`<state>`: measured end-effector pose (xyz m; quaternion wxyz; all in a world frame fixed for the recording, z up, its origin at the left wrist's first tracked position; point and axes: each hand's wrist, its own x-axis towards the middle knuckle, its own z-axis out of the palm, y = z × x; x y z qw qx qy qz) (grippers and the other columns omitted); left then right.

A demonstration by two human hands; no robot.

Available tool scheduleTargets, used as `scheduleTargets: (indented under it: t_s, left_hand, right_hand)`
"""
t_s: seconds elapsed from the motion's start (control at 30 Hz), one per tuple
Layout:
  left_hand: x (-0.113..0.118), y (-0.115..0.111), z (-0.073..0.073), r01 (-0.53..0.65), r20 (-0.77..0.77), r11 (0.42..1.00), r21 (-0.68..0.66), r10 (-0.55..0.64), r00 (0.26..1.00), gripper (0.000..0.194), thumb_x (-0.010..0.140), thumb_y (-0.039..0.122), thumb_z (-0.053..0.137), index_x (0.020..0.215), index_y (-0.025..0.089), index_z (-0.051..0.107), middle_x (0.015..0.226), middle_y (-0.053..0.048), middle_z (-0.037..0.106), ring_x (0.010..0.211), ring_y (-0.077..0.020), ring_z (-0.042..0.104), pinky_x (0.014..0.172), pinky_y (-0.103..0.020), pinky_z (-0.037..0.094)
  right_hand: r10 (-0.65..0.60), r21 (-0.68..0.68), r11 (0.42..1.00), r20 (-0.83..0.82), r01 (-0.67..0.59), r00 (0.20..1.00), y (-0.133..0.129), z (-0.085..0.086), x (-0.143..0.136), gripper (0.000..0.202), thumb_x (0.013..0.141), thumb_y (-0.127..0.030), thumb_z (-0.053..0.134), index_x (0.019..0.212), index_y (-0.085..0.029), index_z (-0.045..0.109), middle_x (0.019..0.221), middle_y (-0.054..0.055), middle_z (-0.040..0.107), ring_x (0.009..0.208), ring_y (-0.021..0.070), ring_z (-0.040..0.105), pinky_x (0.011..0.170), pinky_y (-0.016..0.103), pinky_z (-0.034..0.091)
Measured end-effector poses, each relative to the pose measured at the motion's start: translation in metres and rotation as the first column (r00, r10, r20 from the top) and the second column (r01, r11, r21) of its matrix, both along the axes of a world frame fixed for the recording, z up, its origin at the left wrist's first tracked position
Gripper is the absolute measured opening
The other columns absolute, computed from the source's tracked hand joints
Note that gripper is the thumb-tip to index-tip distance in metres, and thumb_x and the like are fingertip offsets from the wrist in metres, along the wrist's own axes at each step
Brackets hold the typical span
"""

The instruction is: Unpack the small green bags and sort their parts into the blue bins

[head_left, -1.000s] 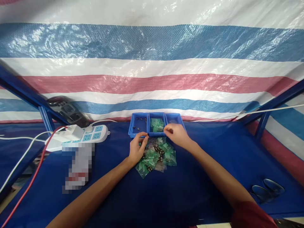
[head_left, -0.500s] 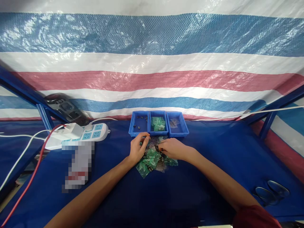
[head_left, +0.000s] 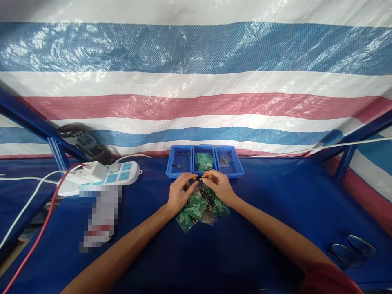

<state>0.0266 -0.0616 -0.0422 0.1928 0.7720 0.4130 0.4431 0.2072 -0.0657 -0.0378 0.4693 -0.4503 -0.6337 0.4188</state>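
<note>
My left hand (head_left: 181, 192) is over the left side of a pile of small plastic bags (head_left: 196, 208), thumb and forefinger pinched near a small dark piece. My right hand (head_left: 219, 187) meets it from the right, its fingertips closed at a small dark piece (head_left: 200, 179). Which fingers bear the piece is too small to tell. Green and dark parts show in the pile's bags. Behind the hands stand three joined blue bins: the left bin (head_left: 180, 174) holds several dark pieces, the middle one green bags (head_left: 203, 161), the right one clear bags (head_left: 225, 159).
A white power strip (head_left: 132, 176) with plugs and cables lies at the left, near a blurred packet (head_left: 102, 216) and a dark device (head_left: 87, 141). Glasses (head_left: 352, 251) lie at the right. A striped sheet (head_left: 196, 108) hangs behind the blue table (head_left: 275, 196).
My right hand has lifted from the pile and moved up and left to my left hand's fingertips. The view has shifted slightly.
</note>
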Motion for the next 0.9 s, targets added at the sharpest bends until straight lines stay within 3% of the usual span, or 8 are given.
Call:
scheduleTargets:
  t_s: [0.2, 0.4, 0.57, 0.77, 0.9]
  left_hand:
    - [0.002, 0.000, -0.001, 0.069, -0.030, 0.998, 0.002, -0.069, 0.997, 0.017, 0.085, 0.031, 0.056, 0.096, 0.020, 0.063, 0.094, -0.004, 0.063, 0.052, -0.0065, 0.050, 0.054, -0.021, 0.047]
    - [0.002, -0.003, 0.005, 0.076, -0.059, 0.997, 0.012, -0.076, 0.995, 0.019, 0.087, 0.031, 0.053, 0.097, 0.019, 0.064, 0.094, -0.006, 0.064, 0.058, -0.0089, 0.055, 0.057, -0.022, 0.049]
    - [0.001, -0.005, 0.007, 0.056, -0.069, 0.998, 0.023, -0.054, 0.996, 0.021, 0.088, 0.033, 0.051, 0.097, 0.019, 0.064, 0.095, -0.006, 0.066, 0.057, -0.0090, 0.055, 0.058, -0.022, 0.050]
    - [-0.001, -0.006, 0.004, -0.006, -0.054, 1.000, 0.005, 0.006, 0.999, 0.021, 0.087, 0.031, 0.053, 0.102, 0.021, 0.065, 0.079, -0.002, 0.069, 0.051, -0.0090, 0.054, 0.055, -0.022, 0.047]
    - [-0.002, -0.004, 0.002, 0.000, -0.045, 0.999, 0.034, 0.002, 0.999, 0.022, 0.088, 0.032, 0.052, 0.102, 0.020, 0.064, 0.092, -0.005, 0.068, 0.059, -0.0109, 0.058, 0.061, -0.024, 0.049]
  right_hand:
    - [-0.048, 0.046, 0.998, -0.005, 0.048, 0.999, -0.007, -0.008, -0.007, 0.024, 0.082, -0.039, 0.057, 0.085, -0.016, 0.064, 0.056, -0.003, 0.046, 0.048, 0.0089, 0.039, 0.045, 0.021, 0.032]
    - [-0.104, 0.154, 0.984, 0.063, 0.093, 0.993, -0.009, -0.011, -0.007, 0.025, 0.085, -0.037, 0.054, 0.081, -0.016, 0.066, 0.066, 0.002, 0.059, 0.054, 0.0115, 0.047, 0.051, 0.023, 0.036]
    - [-0.111, 0.237, 0.968, 0.115, 0.081, 0.987, -0.011, -0.013, -0.009, 0.029, 0.088, -0.039, 0.049, 0.078, -0.017, 0.066, 0.064, 0.003, 0.058, 0.055, 0.0128, 0.049, 0.053, 0.025, 0.038]
    - [-0.144, 0.237, 0.964, 0.097, 0.118, 0.985, -0.012, -0.012, -0.009, 0.029, 0.087, -0.038, 0.049, 0.076, -0.016, 0.065, 0.063, 0.003, 0.057, 0.053, 0.0128, 0.048, 0.051, 0.024, 0.037]
    - [-0.146, 0.210, 0.970, 0.095, 0.124, 0.985, -0.013, -0.011, -0.008, 0.030, 0.087, -0.039, 0.049, 0.077, -0.016, 0.065, 0.064, 0.003, 0.059, 0.053, 0.0129, 0.049, 0.052, 0.024, 0.038]
